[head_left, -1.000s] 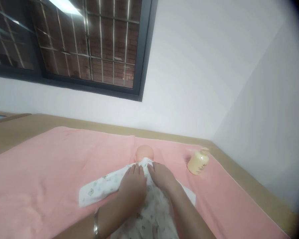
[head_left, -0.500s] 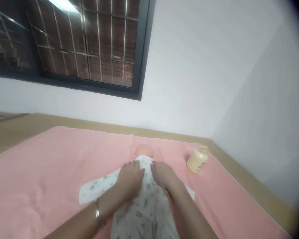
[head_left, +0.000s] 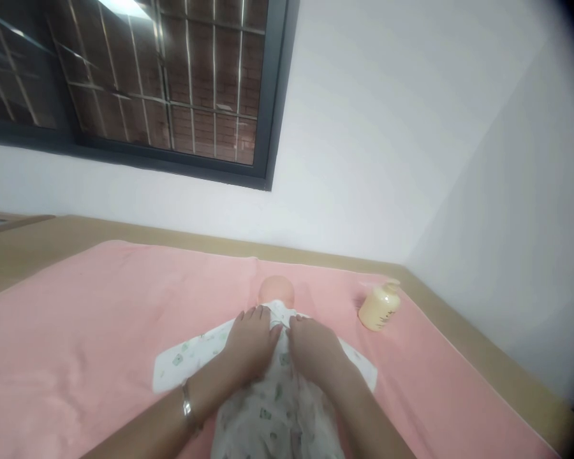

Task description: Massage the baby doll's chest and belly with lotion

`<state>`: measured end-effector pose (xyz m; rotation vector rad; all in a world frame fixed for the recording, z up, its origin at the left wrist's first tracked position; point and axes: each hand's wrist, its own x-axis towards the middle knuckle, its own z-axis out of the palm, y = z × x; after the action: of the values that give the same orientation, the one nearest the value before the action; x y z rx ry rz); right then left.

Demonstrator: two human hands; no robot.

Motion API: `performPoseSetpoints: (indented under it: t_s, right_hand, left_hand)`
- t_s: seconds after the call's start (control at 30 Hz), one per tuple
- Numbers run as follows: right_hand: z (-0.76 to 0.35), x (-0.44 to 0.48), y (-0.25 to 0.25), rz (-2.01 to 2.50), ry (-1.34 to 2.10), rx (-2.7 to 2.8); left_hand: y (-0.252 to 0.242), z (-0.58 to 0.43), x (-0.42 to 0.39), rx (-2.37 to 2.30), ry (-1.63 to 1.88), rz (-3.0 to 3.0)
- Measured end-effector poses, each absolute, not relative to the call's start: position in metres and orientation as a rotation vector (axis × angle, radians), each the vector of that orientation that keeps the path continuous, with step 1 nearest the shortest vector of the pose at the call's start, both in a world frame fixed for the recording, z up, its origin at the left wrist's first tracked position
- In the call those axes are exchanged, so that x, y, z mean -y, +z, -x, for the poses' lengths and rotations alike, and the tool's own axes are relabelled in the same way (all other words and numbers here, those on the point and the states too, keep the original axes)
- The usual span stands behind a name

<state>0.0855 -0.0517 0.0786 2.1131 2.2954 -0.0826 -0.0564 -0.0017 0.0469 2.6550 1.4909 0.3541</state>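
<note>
A baby doll [head_left: 276, 288] lies on its back, only its bald head showing above a white printed baby gown [head_left: 268, 414] with sleeves spread to both sides. My left hand [head_left: 252, 338] rests on the chest of the gown below the neck, fingers stretched forward and thumb apart. Beside it, my right hand [head_left: 316, 344] has its fingers curled on the front of the gown, pinching the cloth near the middle, where it creases. Both palms are hidden from view. A silver bracelet [head_left: 187, 401] circles my left wrist.
A pink blanket [head_left: 100, 319] covers the wooden surface [head_left: 124, 231] under the doll. To the right stands a cream pump bottle [head_left: 379, 308]. Behind are a white wall [head_left: 344, 159] and a dark-framed window [head_left: 273, 95] with metal bars.
My right hand has moved slightly left and toward me, its fingers now curled into the gown's front. The right sleeve shows more. My left hand has hardly moved.
</note>
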Motion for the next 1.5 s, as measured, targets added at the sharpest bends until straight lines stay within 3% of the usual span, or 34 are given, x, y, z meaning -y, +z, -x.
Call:
performPoseSetpoints:
  t_s: [0.3,0.73,1.03,1.5]
  right_hand:
    - [-0.106,0.020,0.058,-2.294,-0.333,-2.385]
    - [-0.100,0.038,0.075,-2.002,0.010,-2.352]
    - [-0.105,0.019,0.058,-2.316,-0.276,-2.390]
    - [-0.091,0.042,0.070,-2.087,0.037,-2.316]
  left_hand:
    - [0.045,0.046,0.031,-1.574,0.103,-2.758]
    - [0.044,0.054,0.006,-1.568,0.421,-2.607]
    - [0.046,0.045,0.035,-1.613,0.379,-2.817]
    - [0.047,0.057,0.001,-1.355,0.610,-2.653]
